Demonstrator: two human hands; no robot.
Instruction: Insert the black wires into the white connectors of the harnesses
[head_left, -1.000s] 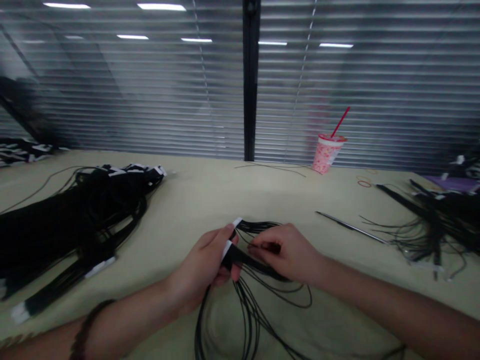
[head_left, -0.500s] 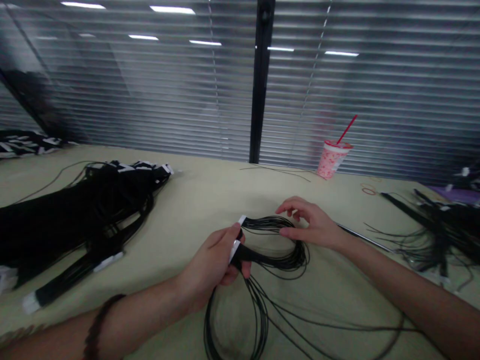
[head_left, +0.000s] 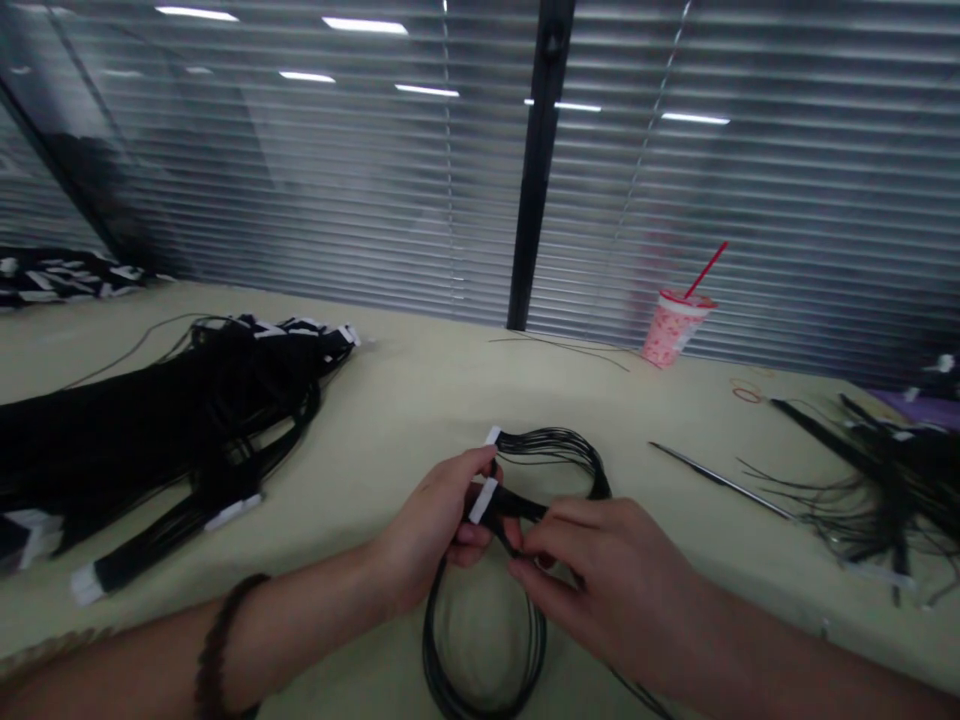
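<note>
My left hand (head_left: 424, 530) grips a bundle of thin black cords (head_left: 559, 450) at a white-tagged band (head_left: 484, 488). My right hand (head_left: 600, 570) pinches the same strands just beside that band, its fingers partly hiding them. Below both hands, the cords hang in a long loop that rests on the table. A beaded bracelet (head_left: 225, 635) circles my left wrist. To the left lies a large heap of black cords (head_left: 157, 430) with white-tipped ends, and a smaller tangle (head_left: 885, 490) lies to the right.
A slender metal rod (head_left: 720, 480) lies on the cream table (head_left: 420, 400). Along the back are a pink cup (head_left: 671, 330) with a red straw, loose wire (head_left: 562, 345), and rubber bands (head_left: 746, 395). Window blinds stand behind the table.
My right hand has come in from its spread position and closed on the strands beside my left hand. The loop has drawn tighter, and my left hand keeps its hold on the band.
</note>
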